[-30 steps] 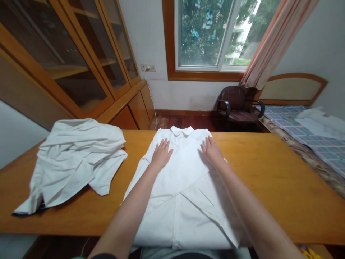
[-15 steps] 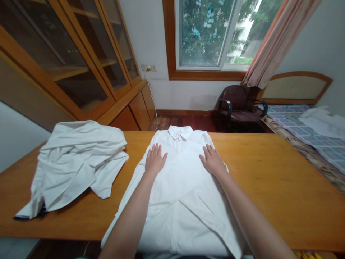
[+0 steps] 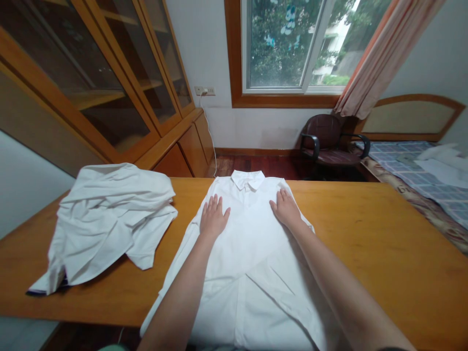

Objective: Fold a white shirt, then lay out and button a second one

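Note:
A white long-sleeved shirt lies front side up on the wooden table, its collar towards the far edge and its lower end at the near edge. One sleeve is folded across the lower front on the right. My left hand rests flat on the left chest, fingers spread. On the right, my right hand lies on the shirt near the shoulder, palm down with the thumb apart. Neither hand grips the cloth.
A crumpled white garment with a dark-edged end lies on the left of the wooden table. Beyond stand a glass-door cabinet, an office chair and a bed. A white cord hangs from the wall socket.
My right hand has slid slightly up the shirt towards the shoulder. The left hand keeps its place on the chest. The whole view has shifted a little.

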`<state>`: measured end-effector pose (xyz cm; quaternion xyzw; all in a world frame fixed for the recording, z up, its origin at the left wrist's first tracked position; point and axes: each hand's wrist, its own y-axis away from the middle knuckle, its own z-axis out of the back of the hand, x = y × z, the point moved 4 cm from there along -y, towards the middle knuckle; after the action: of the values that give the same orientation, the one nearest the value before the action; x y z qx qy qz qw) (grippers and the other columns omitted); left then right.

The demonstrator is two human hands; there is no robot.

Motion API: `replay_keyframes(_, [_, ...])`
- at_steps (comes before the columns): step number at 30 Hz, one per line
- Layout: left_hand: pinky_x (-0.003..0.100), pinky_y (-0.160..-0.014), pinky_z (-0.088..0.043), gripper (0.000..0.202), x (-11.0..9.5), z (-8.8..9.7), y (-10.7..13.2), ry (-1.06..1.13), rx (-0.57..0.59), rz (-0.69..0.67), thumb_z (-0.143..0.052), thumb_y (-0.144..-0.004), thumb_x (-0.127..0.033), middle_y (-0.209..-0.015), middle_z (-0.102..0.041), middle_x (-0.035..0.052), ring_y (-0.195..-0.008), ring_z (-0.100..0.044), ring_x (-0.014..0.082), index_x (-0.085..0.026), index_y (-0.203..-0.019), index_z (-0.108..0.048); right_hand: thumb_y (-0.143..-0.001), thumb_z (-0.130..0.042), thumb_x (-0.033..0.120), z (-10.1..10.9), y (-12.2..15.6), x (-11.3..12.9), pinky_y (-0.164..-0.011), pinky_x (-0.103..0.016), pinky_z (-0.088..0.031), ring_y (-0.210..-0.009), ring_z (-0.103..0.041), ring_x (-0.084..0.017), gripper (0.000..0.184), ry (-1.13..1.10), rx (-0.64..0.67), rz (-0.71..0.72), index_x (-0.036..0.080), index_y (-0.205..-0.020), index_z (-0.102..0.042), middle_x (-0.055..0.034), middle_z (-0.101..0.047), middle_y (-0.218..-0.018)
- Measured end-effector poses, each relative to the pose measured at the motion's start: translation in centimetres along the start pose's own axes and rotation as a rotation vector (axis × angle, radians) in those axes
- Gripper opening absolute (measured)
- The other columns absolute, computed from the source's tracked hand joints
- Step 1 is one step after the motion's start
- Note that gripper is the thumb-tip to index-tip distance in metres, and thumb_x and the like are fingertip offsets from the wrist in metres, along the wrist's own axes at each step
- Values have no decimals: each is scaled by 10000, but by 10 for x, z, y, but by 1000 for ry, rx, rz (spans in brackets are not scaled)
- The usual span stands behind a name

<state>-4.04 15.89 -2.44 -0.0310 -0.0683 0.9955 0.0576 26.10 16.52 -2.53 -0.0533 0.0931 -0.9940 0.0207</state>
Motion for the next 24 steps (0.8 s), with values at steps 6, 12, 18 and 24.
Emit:
replay_keyframes(6, [450, -1252, -169, 676, 0, 1, 2, 7, 6, 14, -260, -1003, -526, -1632, -245, 118, -1527, -189, 247, -122, -1540, -335, -998, -351, 477, -15, -36, -6, -1198, -456, -205, -1491, -238, -353, 730, -20, 20, -66, -81, -1468, -359, -294, -299, -1566])
replay_keyframes(12, [447, -1256, -158, 688, -1, 3, 2, 24, 14, 36, -254, -999, -533, -1632, -246, 123, -1527, -186, 254, -116, -1541, -333, -1000, -335, 489, -15, -51, -7, -1204, -447, -179, -1503, -201, -341, 737, -56, 51, -114, -59, -1492, -340, -260, -269, -1591])
replay_keyframes(18, [461, -1248, -175, 677, -1, 1, 1, 30, -9, 55, -291, -992, -531, -1626, -268, 116, -1526, -191, 258, -139, -1543, -332, -999, -357, 401, -6, -42, 1, -1188, -450, -209, -1476, -279, -337, 649, -48, 23, -72, -52, -1462, -394, -267, -335, -1561])
replay_keyframes(24, [477, -1240, -192, 672, -1, 1, -5, 5, 12, 58, -316, -987, -515, -1611, -299, 149, -1510, -240, 281, -105, -1515, -380, -998, -371, 376, 3, 7, 24, -1188, -455, -216, -1468, -301, -326, 608, -30, 16, -21, -21, -1455, -419, -242, -355, -1561])
